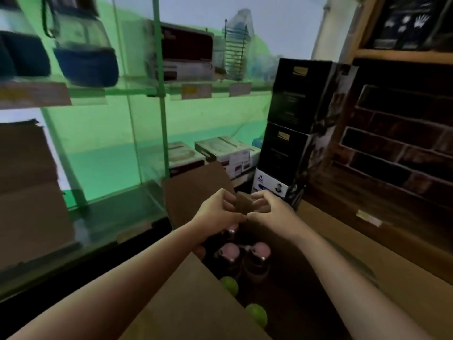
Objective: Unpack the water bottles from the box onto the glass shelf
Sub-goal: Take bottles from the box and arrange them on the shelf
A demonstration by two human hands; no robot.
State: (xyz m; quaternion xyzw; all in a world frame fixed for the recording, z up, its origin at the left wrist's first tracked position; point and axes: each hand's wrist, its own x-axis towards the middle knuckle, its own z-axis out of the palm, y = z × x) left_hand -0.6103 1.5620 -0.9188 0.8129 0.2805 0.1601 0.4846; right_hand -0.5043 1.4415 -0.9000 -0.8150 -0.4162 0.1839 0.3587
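Note:
An open cardboard box stands low in the middle of the head view. Inside it stand water bottles with pink lids and, nearer to me, bottles with green lids. My left hand and my right hand meet over the box's far end, and both pinch a small cardboard flap between them. The glass shelf lies to the left of the box, low down, behind a green frame.
Stacked black cartons stand behind the box on the right, beside a dark wooden unit. White boxed goods sit on a lower shelf behind. A brown carton stands at the far left. Blue bags rest on an upper glass shelf.

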